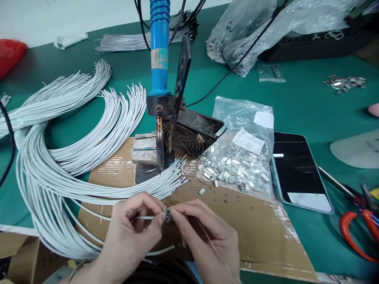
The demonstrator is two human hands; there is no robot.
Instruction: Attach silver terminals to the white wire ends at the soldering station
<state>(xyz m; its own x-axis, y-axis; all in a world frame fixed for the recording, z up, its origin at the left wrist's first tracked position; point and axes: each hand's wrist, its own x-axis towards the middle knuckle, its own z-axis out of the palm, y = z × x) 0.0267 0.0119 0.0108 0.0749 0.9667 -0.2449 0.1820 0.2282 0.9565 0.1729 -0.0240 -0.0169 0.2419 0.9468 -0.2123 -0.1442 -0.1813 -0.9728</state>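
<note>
My left hand (134, 227) pinches the end of a white wire (145, 217) between thumb and forefinger. My right hand (204, 232) pinches a small metal clip (167, 215) against that wire end, and a thin strand of solder wire (213, 246) runs across its back. Both hands meet low in the middle, over a sheet of brown cardboard (260, 236). Just beyond them a fan of white wires (74, 157) ends in stripped tips. A blue-handled soldering iron (160, 59) stands tip down in its stand behind the wire ends.
A clear bag of small metal clips (237, 161) lies right of the iron, with a small black fan (186, 138) behind. A phone (296, 169) and red-handled pliers (355, 228) lie at the right on the green table (310, 98). More bags and wire bundles sit at the back.
</note>
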